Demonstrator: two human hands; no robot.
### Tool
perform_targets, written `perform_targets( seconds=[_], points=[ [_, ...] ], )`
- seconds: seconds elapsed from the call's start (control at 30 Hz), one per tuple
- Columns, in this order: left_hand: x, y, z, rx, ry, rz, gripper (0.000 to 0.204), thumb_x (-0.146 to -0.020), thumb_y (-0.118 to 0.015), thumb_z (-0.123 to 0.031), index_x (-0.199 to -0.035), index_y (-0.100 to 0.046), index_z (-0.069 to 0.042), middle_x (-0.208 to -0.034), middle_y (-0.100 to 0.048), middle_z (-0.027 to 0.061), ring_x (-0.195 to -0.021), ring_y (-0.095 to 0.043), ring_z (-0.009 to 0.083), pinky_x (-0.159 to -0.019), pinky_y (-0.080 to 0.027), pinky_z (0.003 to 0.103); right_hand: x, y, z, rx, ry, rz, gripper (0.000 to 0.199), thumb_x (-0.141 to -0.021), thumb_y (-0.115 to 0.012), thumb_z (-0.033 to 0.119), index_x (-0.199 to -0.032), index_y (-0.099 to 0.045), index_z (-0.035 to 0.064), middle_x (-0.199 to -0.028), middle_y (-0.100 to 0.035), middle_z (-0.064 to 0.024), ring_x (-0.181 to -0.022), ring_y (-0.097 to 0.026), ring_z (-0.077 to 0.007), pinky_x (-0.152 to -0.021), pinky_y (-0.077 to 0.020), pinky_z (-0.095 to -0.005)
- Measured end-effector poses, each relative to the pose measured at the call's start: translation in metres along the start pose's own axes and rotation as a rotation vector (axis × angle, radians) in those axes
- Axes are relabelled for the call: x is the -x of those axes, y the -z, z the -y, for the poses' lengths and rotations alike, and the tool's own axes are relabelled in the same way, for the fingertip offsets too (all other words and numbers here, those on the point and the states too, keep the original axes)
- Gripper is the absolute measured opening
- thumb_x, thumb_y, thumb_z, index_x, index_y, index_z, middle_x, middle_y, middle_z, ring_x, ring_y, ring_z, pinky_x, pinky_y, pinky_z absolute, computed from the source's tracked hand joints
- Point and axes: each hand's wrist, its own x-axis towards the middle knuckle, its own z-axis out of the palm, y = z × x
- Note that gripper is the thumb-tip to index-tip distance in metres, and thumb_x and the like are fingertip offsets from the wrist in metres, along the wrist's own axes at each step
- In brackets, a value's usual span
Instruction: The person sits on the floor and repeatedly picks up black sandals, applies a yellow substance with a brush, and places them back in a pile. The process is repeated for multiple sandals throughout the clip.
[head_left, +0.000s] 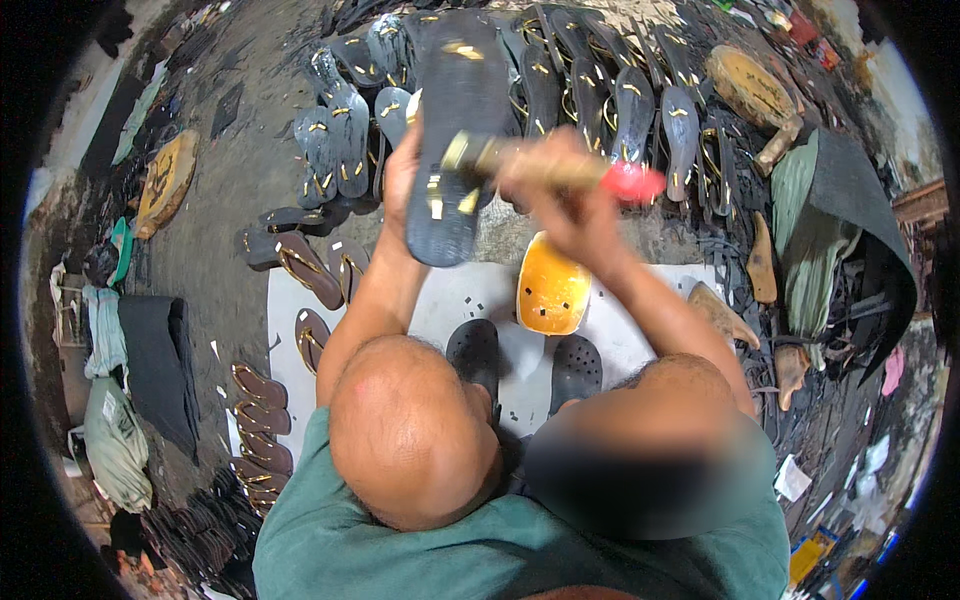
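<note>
Your left hand (402, 175) grasps a dark sandal sole (452, 140) by its left edge and holds it up in front of you, above the white sheet (455, 295) on the floor. The long axis of the sole runs away from you, with the heel end low, near your hand, and the toe end far up. Your right hand (555, 190) is clenched around the wooden handle of a hammer (560, 168). The handle lies almost across the sole, at a right angle to its long axis: the red end points to your right and the metal head (458, 150) sits over the middle of the sole, just beside your left thumb. So the striking point is nearer to your left hand. Below, an orange mould (550, 290) rests on the sheet.
</note>
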Motion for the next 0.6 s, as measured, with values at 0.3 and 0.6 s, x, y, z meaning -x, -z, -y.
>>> perform_targets(
  seconds=[0.3,0.6],
  points=[
    [0.004,0.073,-0.051,-0.459,-0.312,-0.603,0.046,-0.105,-0.042,-0.037,-0.127,-0.057,0.001,-0.119,-0.066,0.0155,-0.102,-0.068,0.0278,-0.089,-0.056,0.043,0.067,0.029,0.012,-0.039,-0.593,-0.028,0.012,-0.093,-0.068,0.014,-0.100,-0.070,0.0039,-0.097,-0.066,-0.0058,-0.094,-0.062,-0.0163,-0.086,-0.0474,-0.0284],
    [-0.085,0.154,-0.011,-0.784,-0.023,-0.810,0.048,-0.107,-0.039,-0.037,-0.123,-0.058,0.004,-0.115,-0.067,0.0133,-0.097,-0.066,0.0235,-0.087,-0.052,0.037,0.146,0.069,0.007,0.149,-1.063,-0.434,0.034,-0.094,-0.068,0.023,-0.110,-0.065,-0.0069,-0.103,-0.066,-0.0105,-0.098,-0.058,-0.0177,-0.092,-0.0439,-0.0335]
  ],
)
